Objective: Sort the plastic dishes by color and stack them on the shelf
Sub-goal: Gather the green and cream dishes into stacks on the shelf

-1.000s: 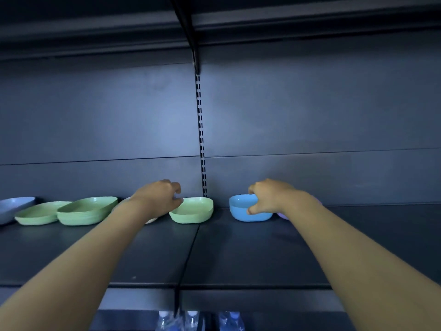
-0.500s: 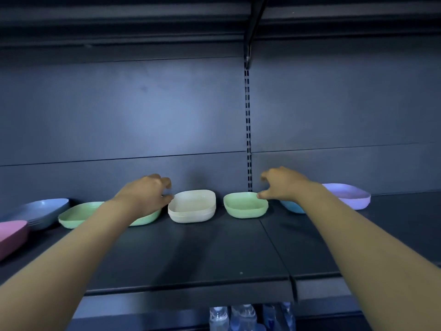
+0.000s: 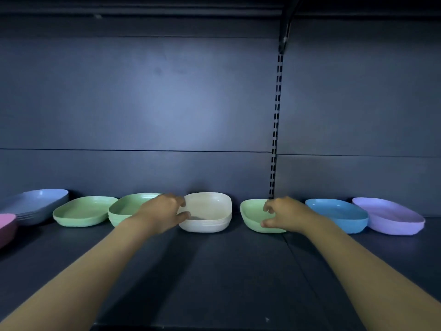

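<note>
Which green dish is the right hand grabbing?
The green dish just right of the cream stack. The right hand curls over its edge. The other two green dishes sit left of the cream stack.

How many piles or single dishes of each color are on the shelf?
Green: 3, a flat dish, a stack behind the left hand, and a dish under the right hand
Grey-blue: 1 stack
Pink: 1, cut off by the edge
Cream: 1 stack
Blue: 1
Purple: 1
Total: 8
</note>
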`<state>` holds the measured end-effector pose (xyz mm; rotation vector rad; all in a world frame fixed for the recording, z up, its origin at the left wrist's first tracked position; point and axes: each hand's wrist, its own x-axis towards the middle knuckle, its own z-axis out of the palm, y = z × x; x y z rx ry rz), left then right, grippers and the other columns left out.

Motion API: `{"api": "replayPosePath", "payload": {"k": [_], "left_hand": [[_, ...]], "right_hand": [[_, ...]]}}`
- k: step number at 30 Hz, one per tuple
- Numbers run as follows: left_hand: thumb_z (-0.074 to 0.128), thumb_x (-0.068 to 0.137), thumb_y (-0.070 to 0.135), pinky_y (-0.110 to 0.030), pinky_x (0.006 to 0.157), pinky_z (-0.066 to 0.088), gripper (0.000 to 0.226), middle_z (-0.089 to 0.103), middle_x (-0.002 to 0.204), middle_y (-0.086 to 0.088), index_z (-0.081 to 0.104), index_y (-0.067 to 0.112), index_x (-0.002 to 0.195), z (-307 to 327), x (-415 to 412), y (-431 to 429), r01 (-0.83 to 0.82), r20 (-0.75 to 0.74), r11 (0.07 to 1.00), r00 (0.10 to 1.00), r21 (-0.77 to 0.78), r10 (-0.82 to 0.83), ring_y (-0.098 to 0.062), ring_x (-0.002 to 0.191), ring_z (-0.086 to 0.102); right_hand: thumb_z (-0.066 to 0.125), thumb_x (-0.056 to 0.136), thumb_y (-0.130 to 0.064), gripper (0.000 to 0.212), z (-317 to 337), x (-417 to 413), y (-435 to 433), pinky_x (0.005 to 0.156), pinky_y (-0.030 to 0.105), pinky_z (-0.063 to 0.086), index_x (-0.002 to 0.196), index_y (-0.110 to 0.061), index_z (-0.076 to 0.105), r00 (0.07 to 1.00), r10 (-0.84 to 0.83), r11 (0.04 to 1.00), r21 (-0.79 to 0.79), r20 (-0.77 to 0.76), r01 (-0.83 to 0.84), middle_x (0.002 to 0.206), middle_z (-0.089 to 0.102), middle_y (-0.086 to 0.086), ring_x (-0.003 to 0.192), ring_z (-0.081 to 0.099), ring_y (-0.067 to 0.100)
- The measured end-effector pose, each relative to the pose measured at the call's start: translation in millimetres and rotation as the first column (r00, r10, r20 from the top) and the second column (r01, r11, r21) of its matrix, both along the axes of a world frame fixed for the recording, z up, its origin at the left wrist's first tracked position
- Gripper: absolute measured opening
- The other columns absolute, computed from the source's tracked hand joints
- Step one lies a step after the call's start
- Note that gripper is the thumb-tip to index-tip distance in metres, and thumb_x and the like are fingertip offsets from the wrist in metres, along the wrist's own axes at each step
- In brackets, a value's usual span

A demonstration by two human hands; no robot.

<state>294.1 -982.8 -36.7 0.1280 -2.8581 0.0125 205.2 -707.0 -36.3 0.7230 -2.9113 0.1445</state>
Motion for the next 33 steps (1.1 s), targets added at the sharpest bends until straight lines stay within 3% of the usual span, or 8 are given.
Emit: {"api": "replayPosePath", "payload": {"k": [3,7,11,13,19,24,29,33], "left_hand": [[0.046,0.092,0.049,-0.031,0.095,0.041,0.047,0.053,0.126,-0.002,0.052,0.018,0.127,-10,-16,0,0.048,0.046,0.999,0.998,-0.005,-0.048,-0.021,0.115,0.051],[0.048,0.092,0.047,-0.029,0.094,0.041,0.042,0.056,0.121,-0.004,0.060,0.015,0.117,-22,-25,0,0.100,0.072,0.995,0.992,0.012,-0.100,-0.022,0.112,0.050],[0.054,0.091,0.041,-0.027,0.101,0.038,0.039,0.057,0.125,-0.003,0.061,0.017,0.122,-24,-24,-5,0.185,0.089,0.973,0.976,0.141,-0.199,-0.019,0.117,0.051],[0.056,0.091,0.035,-0.027,0.102,0.038,0.039,0.057,0.127,-0.003,0.060,0.015,0.124,-25,-23,-7,0.207,0.105,0.962,0.968,0.180,-0.228,-0.018,0.118,0.051],[0.054,0.093,0.030,-0.027,0.084,0.043,0.028,0.064,0.103,-0.006,0.066,0.007,0.106,-31,-27,-14,0.243,0.094,0.942,0.958,0.231,-0.270,-0.022,0.095,0.056],[0.053,0.093,0.031,-0.030,0.078,0.042,0.027,0.063,0.093,-0.009,0.063,0.006,0.093,-31,-30,-17,0.253,0.093,0.939,0.955,0.232,-0.280,-0.024,0.083,0.054],[0.053,0.094,0.029,-0.020,0.060,0.032,0.028,0.049,0.074,-0.004,0.050,0.011,0.073,-29,-30,-14,0.283,0.072,0.941,0.951,0.188,-0.300,-0.019,0.070,0.042],[0.057,0.091,0.031,-0.028,0.071,0.043,0.027,0.064,0.086,-0.013,0.064,0.006,0.087,-27,-33,-11,0.297,0.096,0.927,0.941,0.227,-0.325,-0.026,0.077,0.054]], "right_hand": [[0.060,0.083,-0.046,0.051,-12,-17,-8,0.093,0.030,0.046,0.127,-0.022,0.055,0.998,0.055,0.998,-0.022,-0.002,-0.055,0.126,0.058,-0.004,0.114,0.054,0.016],[0.060,0.085,-0.039,0.038,-22,-25,-17,0.093,0.027,0.045,0.119,-0.023,0.062,0.993,0.122,0.991,-0.062,-0.003,-0.121,0.118,0.063,-0.008,0.110,0.056,0.013],[0.060,0.086,-0.034,0.022,-28,-31,-25,0.068,0.015,0.039,0.099,-0.019,0.069,0.985,0.158,0.981,-0.099,-0.062,-0.164,0.095,0.066,-0.009,0.088,0.057,0.010],[0.060,0.086,-0.031,0.018,-32,-32,-27,0.062,0.017,0.036,0.091,-0.017,0.070,0.984,0.164,0.978,-0.119,-0.068,-0.171,0.087,0.067,-0.006,0.081,0.056,0.012],[0.063,0.087,-0.029,0.018,-34,-27,-26,0.080,0.029,0.046,0.089,-0.014,0.073,0.987,0.161,0.966,-0.207,-0.003,-0.158,0.090,0.071,-0.003,0.088,0.062,0.017],[0.066,0.084,-0.030,0.018,-34,-24,-18,0.080,0.027,0.045,0.089,-0.015,0.074,0.992,0.117,0.976,-0.192,0.044,-0.107,0.084,0.065,-0.008,0.087,0.058,0.013],[0.067,0.084,-0.029,0.017,-34,-18,-7,0.082,0.029,0.047,0.086,-0.014,0.075,0.994,0.099,0.964,-0.252,0.049,-0.084,0.088,0.071,-0.005,0.088,0.061,0.014],[0.069,0.082,-0.027,0.018,-35,-16,-2,0.079,0.029,0.047,0.084,-0.010,0.076,0.993,0.093,0.955,-0.289,0.075,-0.067,0.088,0.073,0.003,0.087,0.063,0.020]]}}
